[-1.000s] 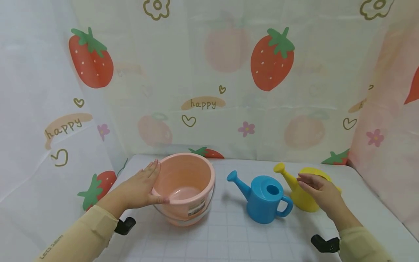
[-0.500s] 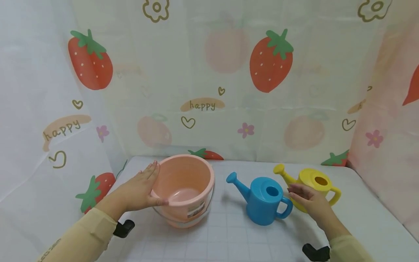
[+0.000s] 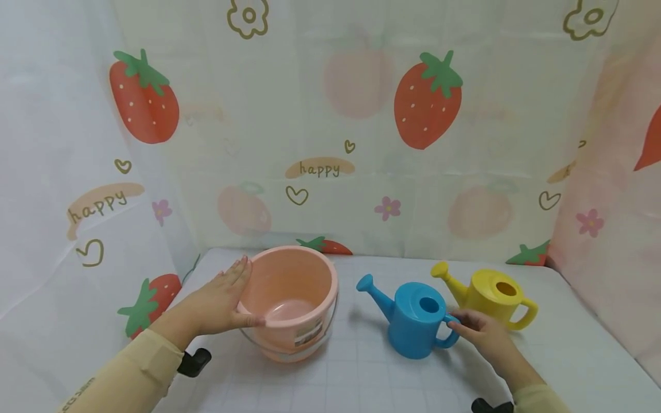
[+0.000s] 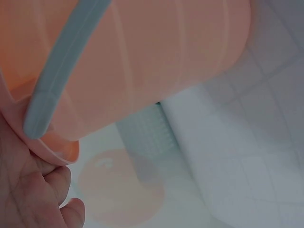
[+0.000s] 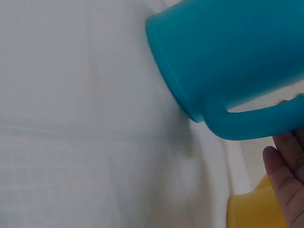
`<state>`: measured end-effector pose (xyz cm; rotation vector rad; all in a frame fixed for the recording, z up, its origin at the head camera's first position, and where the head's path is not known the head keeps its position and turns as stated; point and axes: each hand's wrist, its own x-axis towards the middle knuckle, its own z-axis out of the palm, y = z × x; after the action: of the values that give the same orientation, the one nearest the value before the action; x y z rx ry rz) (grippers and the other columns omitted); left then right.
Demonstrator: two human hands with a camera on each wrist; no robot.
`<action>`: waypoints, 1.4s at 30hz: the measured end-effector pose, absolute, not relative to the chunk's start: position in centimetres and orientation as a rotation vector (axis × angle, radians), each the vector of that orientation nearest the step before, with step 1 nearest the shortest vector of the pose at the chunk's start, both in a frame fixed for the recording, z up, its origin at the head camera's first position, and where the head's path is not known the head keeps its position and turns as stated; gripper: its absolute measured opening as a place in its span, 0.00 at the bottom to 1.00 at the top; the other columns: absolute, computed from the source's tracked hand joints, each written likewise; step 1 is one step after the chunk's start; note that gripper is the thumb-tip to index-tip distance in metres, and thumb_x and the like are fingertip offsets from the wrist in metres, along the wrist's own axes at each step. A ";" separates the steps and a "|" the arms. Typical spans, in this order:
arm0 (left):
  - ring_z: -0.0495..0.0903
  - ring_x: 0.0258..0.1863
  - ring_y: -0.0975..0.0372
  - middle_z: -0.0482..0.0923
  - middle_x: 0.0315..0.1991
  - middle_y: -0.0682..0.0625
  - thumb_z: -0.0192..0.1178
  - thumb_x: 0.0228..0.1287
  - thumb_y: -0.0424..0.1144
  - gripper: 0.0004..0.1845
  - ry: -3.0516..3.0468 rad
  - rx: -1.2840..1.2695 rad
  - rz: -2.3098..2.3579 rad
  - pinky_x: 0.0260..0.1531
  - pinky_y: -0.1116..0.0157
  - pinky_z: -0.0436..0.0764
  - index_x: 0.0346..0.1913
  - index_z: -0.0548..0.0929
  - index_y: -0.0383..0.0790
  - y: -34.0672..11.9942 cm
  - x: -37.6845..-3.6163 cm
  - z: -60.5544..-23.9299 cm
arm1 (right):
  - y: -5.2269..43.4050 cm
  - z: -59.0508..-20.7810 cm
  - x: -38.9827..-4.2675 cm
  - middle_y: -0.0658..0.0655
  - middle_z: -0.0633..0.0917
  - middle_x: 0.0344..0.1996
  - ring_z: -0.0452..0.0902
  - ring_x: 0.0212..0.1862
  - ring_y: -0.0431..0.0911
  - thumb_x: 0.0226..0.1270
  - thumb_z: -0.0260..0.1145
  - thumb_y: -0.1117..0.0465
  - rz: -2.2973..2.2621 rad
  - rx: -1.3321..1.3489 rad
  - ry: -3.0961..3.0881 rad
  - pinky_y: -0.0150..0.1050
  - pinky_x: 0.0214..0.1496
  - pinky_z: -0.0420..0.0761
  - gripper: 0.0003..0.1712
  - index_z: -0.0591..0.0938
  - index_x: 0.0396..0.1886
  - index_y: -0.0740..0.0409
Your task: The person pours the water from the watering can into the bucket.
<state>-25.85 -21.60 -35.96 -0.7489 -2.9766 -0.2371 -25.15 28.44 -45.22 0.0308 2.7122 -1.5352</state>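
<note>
Sliding off the yellow watering can (image 3: pixel 488 296), my open right hand (image 3: pixel 480 332) touches the blue watering can (image 3: pixel 413 318) handle, which could tip if nudged, while my flat left hand (image 3: pixel 219 301) steadies the pink bucket (image 3: pixel 289 298).

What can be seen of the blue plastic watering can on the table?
The blue plastic watering can is a small, glossy, one-piece toy-like can with a round body, a flat top with a round fill hole, a slanted spout ending in a flared tip that points left toward the pink plastic bucket, and a loop handle on its right. It stands upright on the white gridded table, in front and left of the yellow watering can. The right hand has its fingertips at the handle.
</note>
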 end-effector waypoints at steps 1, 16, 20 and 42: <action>0.45 0.69 0.45 0.43 0.70 0.34 0.46 0.42 0.79 0.66 -2.977 -0.749 -0.238 0.64 0.46 0.52 0.68 0.47 0.24 -21.6 -25.8 -36.0 | 28.3 -45.4 -25.1 0.57 0.83 0.43 0.76 0.47 0.48 0.58 0.63 0.44 -1.545 0.042 2.700 0.50 0.54 0.74 0.27 0.79 0.46 0.61; 0.45 0.69 0.46 0.43 0.71 0.36 0.44 0.40 0.81 0.66 -3.006 -0.726 -0.232 0.64 0.46 0.52 0.69 0.47 0.26 -21.5 -25.5 -35.3 | 26.4 -46.7 -25.2 0.58 0.75 0.34 0.72 0.41 0.47 0.69 0.52 0.46 -1.925 0.120 2.373 0.39 0.49 0.73 0.24 0.72 0.32 0.65; 0.45 0.70 0.46 0.42 0.71 0.36 0.44 0.40 0.81 0.66 -3.002 -0.730 -0.232 0.64 0.46 0.51 0.69 0.47 0.27 -21.5 -25.6 -35.4 | 26.1 -46.8 -25.0 0.56 0.71 0.30 0.70 0.41 0.48 0.70 0.51 0.48 -2.050 0.127 2.282 0.38 0.47 0.71 0.20 0.70 0.28 0.60; 0.44 0.70 0.46 0.41 0.71 0.36 0.44 0.41 0.81 0.66 -3.013 -0.741 -0.218 0.64 0.45 0.51 0.69 0.46 0.26 -21.3 -25.7 -35.3 | 25.4 -46.0 -23.6 0.51 0.64 0.24 0.61 0.33 0.44 0.73 0.46 0.52 -2.288 -0.048 2.437 0.33 0.35 0.64 0.20 0.63 0.25 0.63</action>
<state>-25.71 -21.34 -35.30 -0.7406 -3.0132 -0.2183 -23.63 25.39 -46.03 -0.0475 2.4366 -2.2882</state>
